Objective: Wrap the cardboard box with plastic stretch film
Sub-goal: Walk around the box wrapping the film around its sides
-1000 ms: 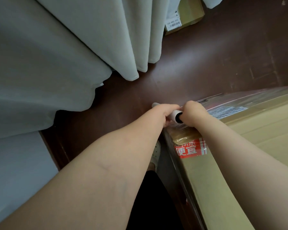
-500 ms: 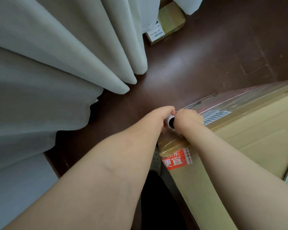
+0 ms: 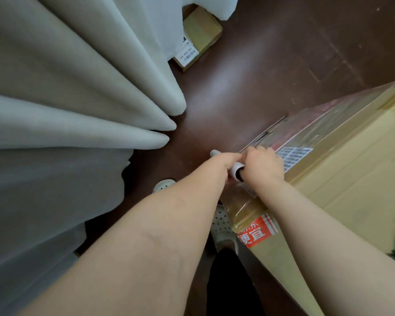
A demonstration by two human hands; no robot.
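A dark brown floor (image 3: 271,71) is carrying everything here, shining faintly and showing scuffs. A large cardboard box (image 3: 342,192) is sitting on it at the right. A small cardboard box (image 3: 201,35) is lying farther off, partly under the pale curtain (image 3: 78,99). One white perforated shoe (image 3: 222,226) is standing just beside the large box's corner, and another shoe (image 3: 163,184) is standing near the curtain's hem.

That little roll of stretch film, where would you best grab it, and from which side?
Probably from above, round the slim tube of the film roll, as here: the left hand curls round it between its bare ends, and the right hand grips at the near end by the cardboard box corner.
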